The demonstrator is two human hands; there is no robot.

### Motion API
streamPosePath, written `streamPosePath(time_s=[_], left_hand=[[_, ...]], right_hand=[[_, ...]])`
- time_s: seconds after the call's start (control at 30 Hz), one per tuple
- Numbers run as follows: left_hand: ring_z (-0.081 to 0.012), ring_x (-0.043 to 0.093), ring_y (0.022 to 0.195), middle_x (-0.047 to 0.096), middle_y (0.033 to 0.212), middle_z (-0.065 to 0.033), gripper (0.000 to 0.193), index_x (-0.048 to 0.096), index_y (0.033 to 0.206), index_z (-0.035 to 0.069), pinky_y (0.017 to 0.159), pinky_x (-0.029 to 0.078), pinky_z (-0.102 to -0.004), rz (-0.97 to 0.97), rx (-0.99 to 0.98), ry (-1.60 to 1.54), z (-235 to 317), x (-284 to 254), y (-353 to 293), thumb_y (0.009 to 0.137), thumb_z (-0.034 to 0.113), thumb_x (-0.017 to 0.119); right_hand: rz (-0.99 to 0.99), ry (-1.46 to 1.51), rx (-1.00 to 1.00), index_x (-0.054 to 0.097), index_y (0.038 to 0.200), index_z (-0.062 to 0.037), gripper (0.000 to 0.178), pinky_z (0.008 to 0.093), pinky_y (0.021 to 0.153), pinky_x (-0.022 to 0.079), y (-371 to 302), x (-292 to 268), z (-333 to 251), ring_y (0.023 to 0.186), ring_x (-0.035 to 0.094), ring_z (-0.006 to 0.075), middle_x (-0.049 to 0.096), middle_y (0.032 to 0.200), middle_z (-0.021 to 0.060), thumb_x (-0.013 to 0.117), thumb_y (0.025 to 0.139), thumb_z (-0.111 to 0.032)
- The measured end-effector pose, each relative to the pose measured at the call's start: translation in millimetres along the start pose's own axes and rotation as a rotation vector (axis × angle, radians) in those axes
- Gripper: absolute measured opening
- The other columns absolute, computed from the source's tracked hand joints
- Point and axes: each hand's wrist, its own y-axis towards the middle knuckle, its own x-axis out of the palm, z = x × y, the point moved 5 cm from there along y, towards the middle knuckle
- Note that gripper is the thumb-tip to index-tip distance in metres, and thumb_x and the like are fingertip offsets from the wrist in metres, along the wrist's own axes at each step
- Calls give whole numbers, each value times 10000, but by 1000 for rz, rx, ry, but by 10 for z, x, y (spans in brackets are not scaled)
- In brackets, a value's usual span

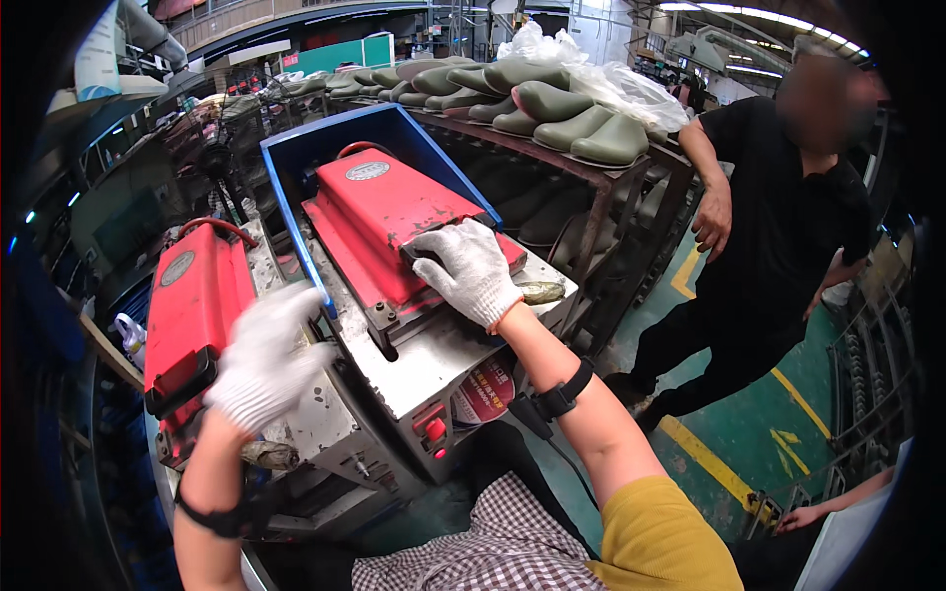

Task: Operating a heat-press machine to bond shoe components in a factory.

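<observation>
Near: checked apron (493,542). Left hand (271,364), white glove, motion-blurred, is at the near right side of the red left machine (192,295); fingers extended, thumb apart, contact unclear. Red button (435,429) on the front panel below the surface (409,379).

Right hand (465,268), same kind of glove, lies on the near end of the red right machine (379,212), fingers bent over its black handle (406,254), thumb apart; can't tell if they grip. Right machine sits on the pale metal surface, blue tray (301,158) around its far part. Dark greenish item (540,292) just right of the right hand.

Farther: person (759,217) in black standing right on green floor (709,414); rack (601,175) topped with green shoes (581,128), clear plastic (631,84) behind them.
</observation>
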Motion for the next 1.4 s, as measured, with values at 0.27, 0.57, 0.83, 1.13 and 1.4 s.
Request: streamPosePath(time_s=[0.27, 0.57, 0.83, 1.13, 1.4], left_hand=[[-393, 689, 911, 701, 902, -169, 224, 688, 1015, 28, 809, 533, -467, 176, -372, 374, -1011, -530, -1280, 845, 161, 749], [-169, 677, 612, 654, 638, -68, 328, 706, 798, 26, 636, 529, -364, -245, -817, -101, -1319, -492, -1025, 801, 347, 772], [-265, 711, 691, 686, 703, -148, 385, 748, 857, 29, 682, 521, -394, -138, -732, 4, -1345, -488, -1048, 801, 410, 757], [-272, 690, 678, 671, 689, -139, 362, 731, 822, 38, 683, 509, -408, -79, -732, 12, -1376, -469, -1104, 801, 399, 749], [-257, 694, 684, 683, 701, -130, 359, 736, 829, 51, 688, 510, -403, -61, -740, 3, -1363, -443, -1091, 808, 408, 754]], right_hand=[[-74, -184, 60, 761, 978, -70, 413, 488, 946, 457, 98, 122, -64, 975, 650, 355, 731, 949, 156, 755, 893, -474], [31, -184, 62, 743, 911, -70, 402, 482, 915, 468, 59, 163, -13, 946, 643, 367, 708, 893, 141, 797, 841, -462], [23, -180, 73, 743, 914, -79, 391, 482, 902, 471, 52, 184, -6, 938, 650, 364, 707, 886, 135, 798, 839, -458], [-4, -198, 72, 749, 884, -68, 423, 488, 915, 461, 91, 170, -80, 940, 663, 358, 723, 896, 155, 776, 858, -489], [-28, -205, 86, 749, 883, -66, 420, 481, 908, 461, 81, 131, -60, 929, 667, 357, 723, 893, 156, 766, 865, -486]])
